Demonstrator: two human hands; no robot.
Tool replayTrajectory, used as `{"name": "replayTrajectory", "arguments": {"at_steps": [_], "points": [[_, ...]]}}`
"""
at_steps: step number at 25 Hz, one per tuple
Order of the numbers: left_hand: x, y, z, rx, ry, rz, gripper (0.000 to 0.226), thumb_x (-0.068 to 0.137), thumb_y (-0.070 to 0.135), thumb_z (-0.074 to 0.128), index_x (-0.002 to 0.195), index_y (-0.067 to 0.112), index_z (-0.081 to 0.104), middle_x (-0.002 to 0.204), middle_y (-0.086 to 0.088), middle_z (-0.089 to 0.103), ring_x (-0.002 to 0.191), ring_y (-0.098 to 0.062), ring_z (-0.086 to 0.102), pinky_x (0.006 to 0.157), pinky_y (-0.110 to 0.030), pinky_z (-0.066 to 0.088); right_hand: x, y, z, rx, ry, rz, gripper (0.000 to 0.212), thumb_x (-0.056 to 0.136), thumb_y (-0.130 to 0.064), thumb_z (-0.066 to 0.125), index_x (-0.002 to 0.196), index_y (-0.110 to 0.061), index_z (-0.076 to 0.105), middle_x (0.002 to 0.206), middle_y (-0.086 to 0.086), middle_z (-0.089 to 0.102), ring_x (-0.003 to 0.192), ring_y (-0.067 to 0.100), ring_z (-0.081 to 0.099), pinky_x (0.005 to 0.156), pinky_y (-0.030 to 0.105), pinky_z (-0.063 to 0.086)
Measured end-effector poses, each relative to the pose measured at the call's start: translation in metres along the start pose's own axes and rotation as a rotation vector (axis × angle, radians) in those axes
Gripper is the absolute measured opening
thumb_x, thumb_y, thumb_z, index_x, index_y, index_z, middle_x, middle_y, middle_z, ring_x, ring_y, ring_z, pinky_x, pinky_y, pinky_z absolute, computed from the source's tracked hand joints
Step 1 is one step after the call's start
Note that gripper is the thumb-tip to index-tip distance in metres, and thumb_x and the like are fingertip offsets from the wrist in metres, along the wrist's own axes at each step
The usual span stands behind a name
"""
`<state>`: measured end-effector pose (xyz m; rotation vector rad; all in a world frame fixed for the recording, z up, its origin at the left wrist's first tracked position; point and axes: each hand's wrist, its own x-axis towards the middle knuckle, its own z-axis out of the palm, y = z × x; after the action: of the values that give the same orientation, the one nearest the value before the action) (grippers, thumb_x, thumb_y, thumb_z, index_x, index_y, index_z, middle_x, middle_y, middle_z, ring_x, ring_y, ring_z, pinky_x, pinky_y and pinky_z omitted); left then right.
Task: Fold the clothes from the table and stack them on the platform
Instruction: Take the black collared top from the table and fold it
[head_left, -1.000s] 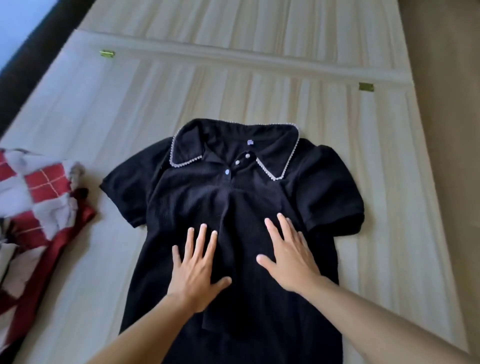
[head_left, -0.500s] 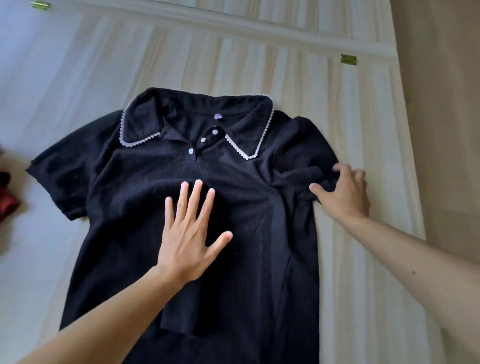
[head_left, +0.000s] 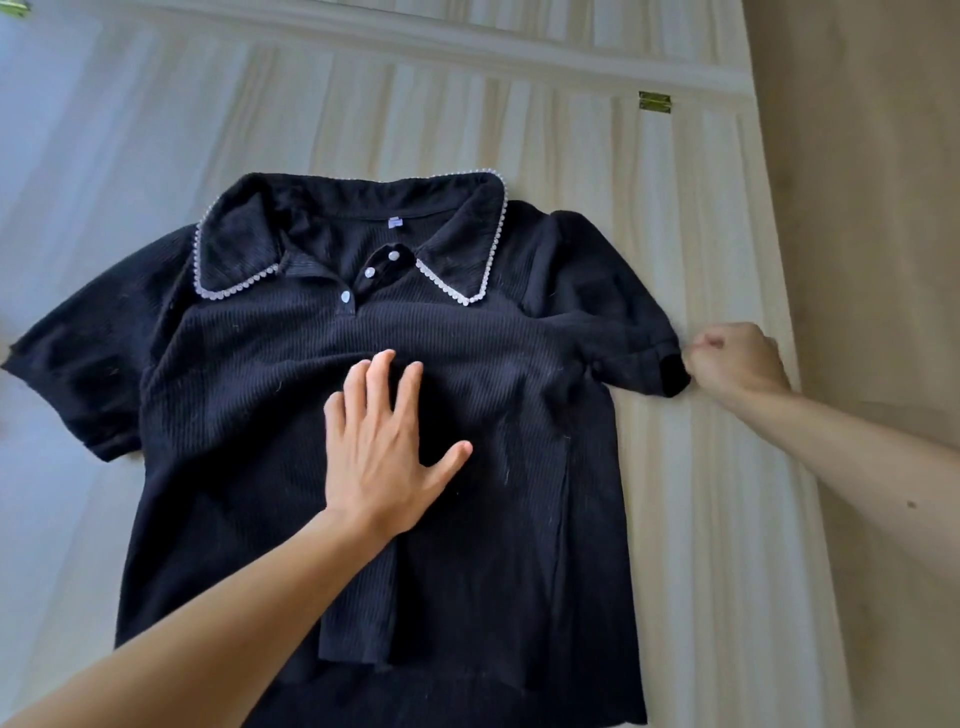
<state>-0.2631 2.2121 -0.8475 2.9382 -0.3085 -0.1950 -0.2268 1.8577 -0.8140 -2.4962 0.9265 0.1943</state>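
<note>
A black ribbed polo shirt (head_left: 249, 395) with a white-trimmed collar and white buttons lies face up on the pale wooden table (head_left: 701, 519). My left hand (head_left: 384, 441) lies flat on the shirt's chest with fingers straight, pressing it down. My right hand (head_left: 737, 361) is curled at the cuff of the shirt's right-side sleeve and pinches its edge, with the sleeve stretched out sideways toward the table's right edge.
A raised wooden rail runs across the far side of the table, with a brass hinge (head_left: 654, 101) at the right. The table's right edge borders a brown floor (head_left: 872, 208).
My right hand left the shirt's chest, took the right-side sleeve and pulled it outward to the right. My left hand stayed pressed on the chest. The view shifted right, and the red checked cloth left the frame.
</note>
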Motion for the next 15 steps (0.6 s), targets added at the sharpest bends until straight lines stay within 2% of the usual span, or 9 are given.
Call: {"name": "replayTrajectory", "arguments": {"at_steps": [2,4,5,7,8,10,12,15], "points": [[0.009,0.014,0.005,-0.04,0.005,0.086,0.095,0.083,0.076,0.044,0.157,0.018,0.03,0.167,-0.012,0.017,0.155,-0.036,0.013,0.119,-0.056,0.024,0.0,-0.008,0.012,0.156,0.009,0.175,0.035,0.083,-0.041,0.061,0.101,-0.011,0.062,0.1,0.005,0.062,0.092,0.03,0.058,0.073,0.034,0.043],[0.008,0.027,0.016,-0.022,-0.097,0.158,0.1,0.084,0.081,0.039,0.162,0.023,0.015,0.171,-0.009,-0.001,0.157,-0.034,-0.006,0.122,-0.064,0.011,0.003,-0.022,0.027,0.193,-0.087,0.212,0.067,0.07,-0.067,0.065,0.109,-0.013,0.061,0.108,0.004,0.064,0.099,0.03,0.063,0.076,0.035,0.048],[0.003,0.031,0.024,0.004,-0.142,0.194,0.102,0.083,0.084,0.035,0.163,0.025,0.009,0.171,-0.007,-0.008,0.157,-0.033,-0.013,0.121,-0.068,0.006,0.005,-0.028,0.034,0.164,-0.15,0.205,0.072,0.067,-0.066,0.071,0.113,-0.011,0.063,0.111,0.005,0.065,0.102,0.031,0.065,0.079,0.035,0.052],[-0.012,0.035,0.035,0.045,-0.181,0.217,0.105,0.082,0.087,0.03,0.163,0.027,0.002,0.171,-0.005,-0.013,0.156,-0.033,-0.019,0.119,-0.072,0.0,0.011,-0.034,0.04,0.131,-0.205,0.231,0.066,0.07,-0.04,0.082,0.124,-0.007,0.061,0.118,0.009,0.065,0.11,0.033,0.064,0.087,0.036,0.054],[-0.018,0.035,0.037,0.052,-0.189,0.211,0.106,0.082,0.089,0.029,0.163,0.027,0.001,0.171,-0.005,-0.013,0.156,-0.033,-0.019,0.118,-0.072,-0.002,0.016,-0.034,0.038,0.153,-0.197,0.244,0.061,0.072,-0.027,0.082,0.125,-0.006,0.061,0.12,0.01,0.065,0.11,0.033,0.064,0.087,0.036,0.055],[-0.025,0.033,0.039,0.061,-0.187,0.196,0.109,0.079,0.091,0.03,0.163,0.027,0.001,0.171,-0.005,-0.012,0.155,-0.034,-0.019,0.118,-0.072,-0.003,0.028,-0.033,0.022,0.241,-0.146,0.251,0.048,0.078,-0.012,0.072,0.124,-0.007,0.062,0.119,0.012,0.066,0.106,0.034,0.065,0.08,0.037,0.056],[-0.025,0.036,0.036,0.057,-0.199,0.178,0.113,0.076,0.092,0.032,0.163,0.026,0.002,0.171,-0.007,-0.013,0.155,-0.035,-0.02,0.117,-0.072,-0.004,0.036,-0.034,0.001,0.297,-0.088,0.26,0.035,0.082,-0.003,0.063,0.117,-0.01,0.065,0.116,0.015,0.067,0.102,0.035,0.066,0.064,0.034,0.054],[-0.029,0.049,0.03,0.039,-0.252,0.151,0.115,0.075,0.089,0.036,0.163,0.025,-0.001,0.169,-0.01,-0.019,0.153,-0.038,-0.026,0.117,-0.073,-0.005,0.042,-0.057,-0.024,0.328,-0.062,0.246,0.024,0.081,0.0,0.068,0.101,-0.011,0.062,0.1,0.013,0.065,0.1,0.032,0.064,0.053,0.03,0.045]]}}
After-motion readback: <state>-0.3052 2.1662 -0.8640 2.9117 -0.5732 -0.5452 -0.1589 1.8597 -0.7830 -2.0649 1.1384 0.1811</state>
